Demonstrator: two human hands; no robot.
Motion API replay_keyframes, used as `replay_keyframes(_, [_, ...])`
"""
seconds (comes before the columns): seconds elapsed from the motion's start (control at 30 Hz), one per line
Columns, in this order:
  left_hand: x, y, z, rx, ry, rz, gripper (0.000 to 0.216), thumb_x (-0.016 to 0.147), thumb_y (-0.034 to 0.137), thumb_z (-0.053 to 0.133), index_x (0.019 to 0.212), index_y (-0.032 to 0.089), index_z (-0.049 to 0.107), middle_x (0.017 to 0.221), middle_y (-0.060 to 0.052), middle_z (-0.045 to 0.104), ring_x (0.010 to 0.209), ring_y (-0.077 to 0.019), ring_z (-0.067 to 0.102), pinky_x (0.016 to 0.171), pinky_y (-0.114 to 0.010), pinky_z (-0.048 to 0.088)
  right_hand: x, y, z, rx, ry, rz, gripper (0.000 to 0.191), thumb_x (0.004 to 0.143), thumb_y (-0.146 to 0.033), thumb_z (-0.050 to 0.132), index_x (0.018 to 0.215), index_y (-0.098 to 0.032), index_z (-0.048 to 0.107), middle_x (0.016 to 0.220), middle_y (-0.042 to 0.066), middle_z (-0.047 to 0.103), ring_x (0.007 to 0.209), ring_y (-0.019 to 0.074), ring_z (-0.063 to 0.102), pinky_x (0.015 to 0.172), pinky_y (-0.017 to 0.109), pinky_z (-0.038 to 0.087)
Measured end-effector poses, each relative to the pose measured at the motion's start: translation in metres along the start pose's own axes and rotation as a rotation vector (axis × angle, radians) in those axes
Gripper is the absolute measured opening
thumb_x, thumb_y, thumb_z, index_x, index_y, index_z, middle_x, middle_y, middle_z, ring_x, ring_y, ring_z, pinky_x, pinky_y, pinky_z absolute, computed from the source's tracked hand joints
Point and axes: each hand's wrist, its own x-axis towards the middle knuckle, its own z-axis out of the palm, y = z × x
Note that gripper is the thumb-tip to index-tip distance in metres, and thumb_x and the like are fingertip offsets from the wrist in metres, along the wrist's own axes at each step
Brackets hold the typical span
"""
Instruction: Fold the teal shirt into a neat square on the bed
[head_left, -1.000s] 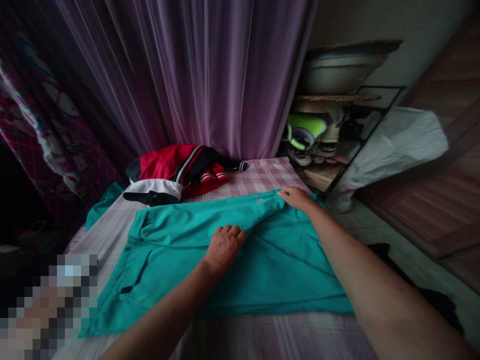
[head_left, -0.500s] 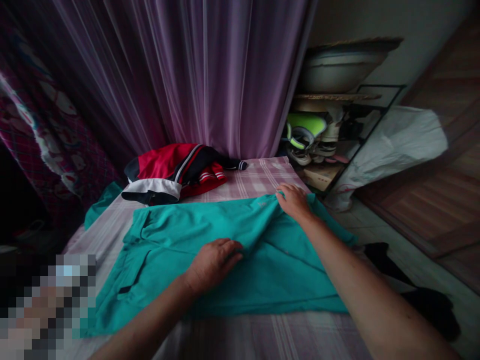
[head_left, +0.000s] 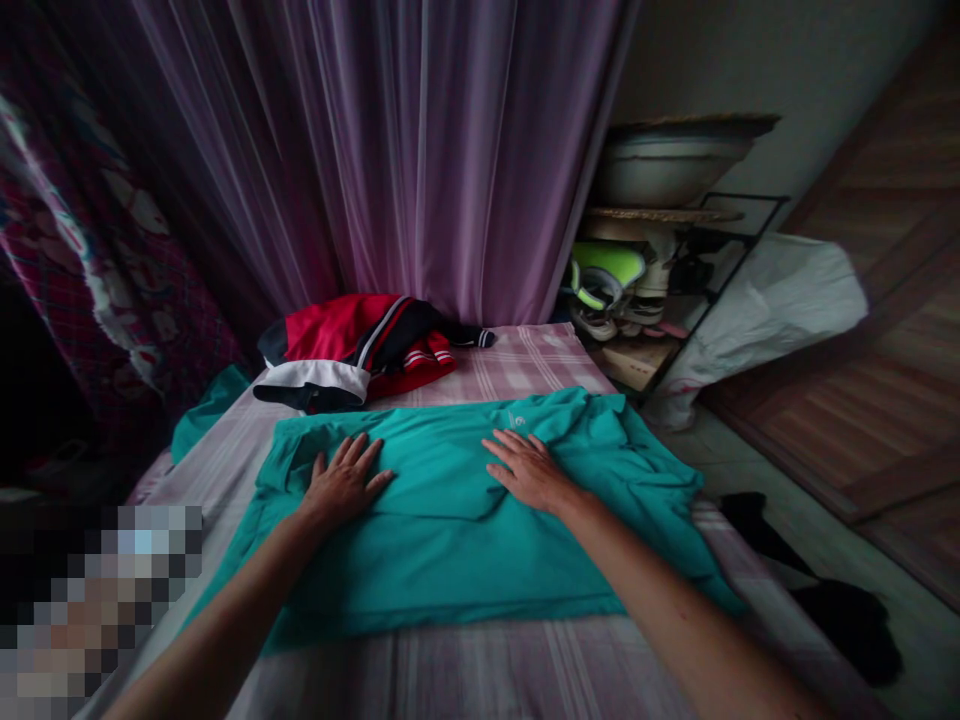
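Observation:
A teal garment [head_left: 450, 550], probably trousers or shorts, lies spread across the plaid cloth in front of me, with wrinkles at its right end and a small white logo near its far edge. My left hand [head_left: 343, 480] rests flat on its left part, fingers spread. On the middle-right part lies my right hand [head_left: 529, 470], also flat with the fingers apart, just below the logo. Neither hand grips the fabric. Behind the teal garment sits a bunched red, black and white jacket [head_left: 337, 345].
The pink plaid cloth [head_left: 525, 355] covers the surface. Purple curtains [head_left: 420, 150] hang behind. To the right stand a rack with a basin [head_left: 667, 165] and shoes, a white bag [head_left: 780, 300] and a wooden door [head_left: 885, 380]. Dark cloth [head_left: 847, 620] lies on the floor.
My left hand has moved left and slightly away from me. My right hand has let go of the garment's far edge and come down left onto the fabric. The right part lies differently.

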Motion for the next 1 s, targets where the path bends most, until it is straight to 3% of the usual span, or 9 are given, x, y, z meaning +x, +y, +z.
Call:
replay_keyframes(0.17, [0.016,0.001,-0.027,0.03,0.062,0.032,0.054,0.098,0.053,0.034,0.139,0.026,0.056,0.152,-0.009,0.048,0.142,-0.0324,0.04,0.113,-0.058,0.031,0.03,-0.014,-0.024,0.007,0.124,0.014,0.053,0.102,-0.044,0.029,0.144,-0.022,0.05,0.152,0.009,0.048,0.141,0.0229,0.04,0.118,0.045,0.025])
replay_keyframes(0.3, [0.035,-0.017,-0.027,0.044,0.127,0.025,0.053,0.098,0.049,0.038,0.145,0.029,0.049,0.156,-0.007,0.043,0.147,-0.0312,0.032,0.119,-0.055,0.021,0.051,-0.009,-0.019,-0.059,-0.001,-0.02,0.053,0.101,-0.046,0.031,0.148,-0.027,0.045,0.158,0.005,0.04,0.147,0.0218,0.03,0.121,0.05,0.015])
replay_keyframes(0.47, [0.04,-0.036,-0.005,0.021,0.058,-0.062,0.059,0.098,0.053,0.035,0.154,0.033,0.032,0.164,-0.005,0.028,0.151,-0.0303,0.022,0.12,-0.053,0.019,0.044,0.05,-0.006,-0.186,-0.051,0.369,0.055,0.102,-0.045,0.026,0.153,-0.03,0.034,0.164,0.003,0.027,0.15,0.0217,0.021,0.121,0.053,0.01])
replay_keyframes(0.57, [0.039,-0.037,0.002,0.027,0.069,-0.06,0.061,0.098,0.055,0.034,0.154,0.032,0.032,0.164,-0.007,0.027,0.151,-0.0311,0.022,0.121,-0.054,0.018,0.035,0.075,-0.012,-0.235,-0.024,0.478,0.054,0.101,-0.042,0.026,0.153,-0.03,0.035,0.163,0.003,0.03,0.149,0.021,0.025,0.12,0.049,0.014])
replay_keyframes(0.73, [0.041,-0.032,0.004,0.027,0.093,-0.071,0.063,0.096,0.057,0.036,0.153,0.031,0.035,0.163,-0.007,0.029,0.15,-0.0313,0.023,0.121,-0.053,0.017,0.052,0.05,-0.036,-0.225,0.007,0.533,0.054,0.1,-0.041,0.029,0.146,-0.019,0.048,0.152,0.015,0.045,0.14,0.0295,0.039,0.114,0.055,0.025])
replay_keyframes(0.8, [0.042,-0.031,0.005,0.021,0.096,-0.08,0.063,0.096,0.057,0.037,0.153,0.03,0.035,0.163,-0.007,0.028,0.15,-0.0318,0.023,0.121,-0.053,0.016,0.068,0.018,-0.039,-0.22,0.085,0.449,0.056,0.1,-0.043,0.027,0.148,-0.02,0.044,0.155,0.014,0.042,0.142,0.0291,0.035,0.115,0.054,0.024])
replay_keyframes(0.87, [0.041,-0.032,0.005,0.016,0.094,-0.085,0.063,0.096,0.058,0.038,0.153,0.031,0.036,0.163,-0.007,0.029,0.15,-0.0317,0.023,0.121,-0.054,0.016,0.082,-0.017,-0.033,-0.164,0.149,0.222,0.056,0.101,-0.047,0.028,0.149,-0.023,0.042,0.157,0.01,0.039,0.145,0.0264,0.03,0.117,0.053,0.019])
replay_keyframes(0.93, [0.041,-0.033,0.006,0.018,0.098,-0.081,0.063,0.096,0.057,0.037,0.153,0.031,0.036,0.163,-0.007,0.029,0.15,-0.0312,0.023,0.121,-0.053,0.017,0.091,-0.041,-0.022,-0.092,0.036,0.011,0.055,0.1,-0.051,0.028,0.149,-0.029,0.043,0.159,0.006,0.037,0.147,0.0248,0.028,0.119,0.053,0.015])
replay_keyframes(1.0, [0.041,-0.034,0.007,0.023,0.107,-0.072,0.062,0.096,0.056,0.037,0.153,0.03,0.036,0.163,-0.008,0.029,0.15,-0.031,0.024,0.121,-0.053,0.017,0.092,-0.043,-0.011,-0.054,-0.108,-0.061,0.056,0.1,-0.055,0.027,0.149,-0.033,0.042,0.161,0.003,0.034,0.148,0.0234,0.025,0.12,0.052,0.012])
